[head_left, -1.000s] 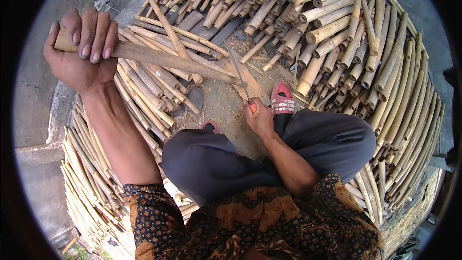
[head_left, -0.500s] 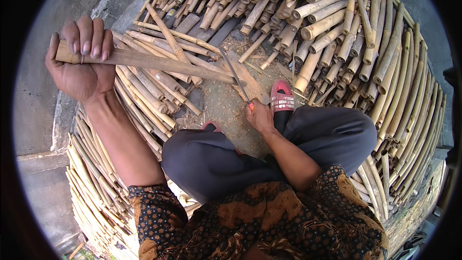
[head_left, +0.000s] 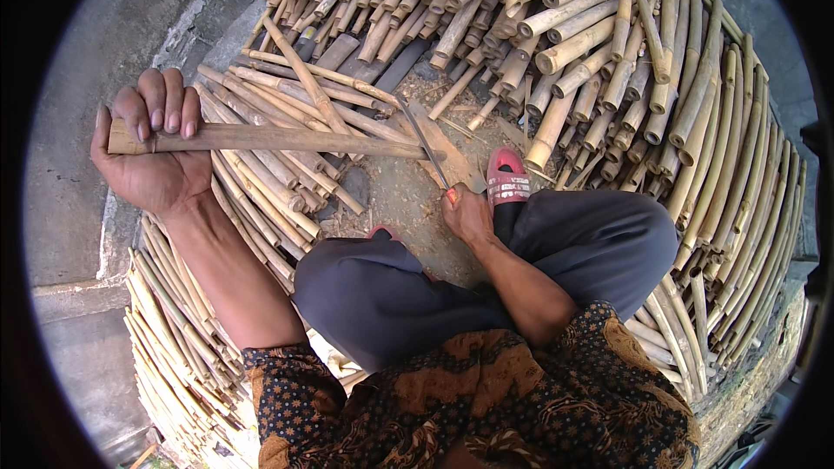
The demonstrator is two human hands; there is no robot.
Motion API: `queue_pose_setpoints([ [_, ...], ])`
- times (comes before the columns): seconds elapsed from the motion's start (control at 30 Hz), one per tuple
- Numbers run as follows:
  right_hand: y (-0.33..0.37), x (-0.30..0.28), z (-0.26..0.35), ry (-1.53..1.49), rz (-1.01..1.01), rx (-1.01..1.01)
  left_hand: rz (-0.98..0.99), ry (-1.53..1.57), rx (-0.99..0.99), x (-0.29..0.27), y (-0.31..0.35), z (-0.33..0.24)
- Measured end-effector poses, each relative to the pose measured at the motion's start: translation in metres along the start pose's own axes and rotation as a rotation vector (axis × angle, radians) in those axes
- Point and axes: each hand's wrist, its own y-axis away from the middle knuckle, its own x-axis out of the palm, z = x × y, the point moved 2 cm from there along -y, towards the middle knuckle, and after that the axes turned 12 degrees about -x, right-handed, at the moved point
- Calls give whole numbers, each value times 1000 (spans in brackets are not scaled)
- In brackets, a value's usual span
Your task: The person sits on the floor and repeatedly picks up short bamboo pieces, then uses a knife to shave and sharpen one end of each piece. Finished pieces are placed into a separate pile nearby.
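Note:
My left hand point(head_left: 156, 143) is raised at the left, its fingers wrapped round one end of a bamboo pole point(head_left: 287, 139). The pole runs almost level across to the right, over other bamboo. Between my knees, my right hand point(head_left: 469, 214) grips the orange-red handle of a knife point(head_left: 422, 141). Its long narrow blade slants up and to the left, crossing the pole near its far end. Below the blade lies a flat brown board point(head_left: 460, 156) on the ground. Whether the blade bites into the bamboo I cannot tell.
A large stack of cut bamboo point(head_left: 565, 52) fills the far side and curves round to the right. More bamboo poles point(head_left: 174, 330) lie at the left, beside a grey concrete surface point(head_left: 78, 208). Shavings litter the ground point(head_left: 400, 182) ahead of my knees. A red sandal point(head_left: 508, 178) is on my right foot.
My left hand has come down slightly and moved a little right, so the held end of the pole is lower and the pole lies more level. My right hand has barely moved.

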Motion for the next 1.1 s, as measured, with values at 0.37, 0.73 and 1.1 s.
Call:
queue_pose_setpoints([
  [0.37,-1,6,-20,0,-53,172,10,-14,1,7,-2,0],
  [0.73,9,20,-22,-47,-20,143,-378,-184,363,-45,41,-5],
  [1.1,7,23,-23,-90,96,162,-390,-212,423,-65,67,0],
])
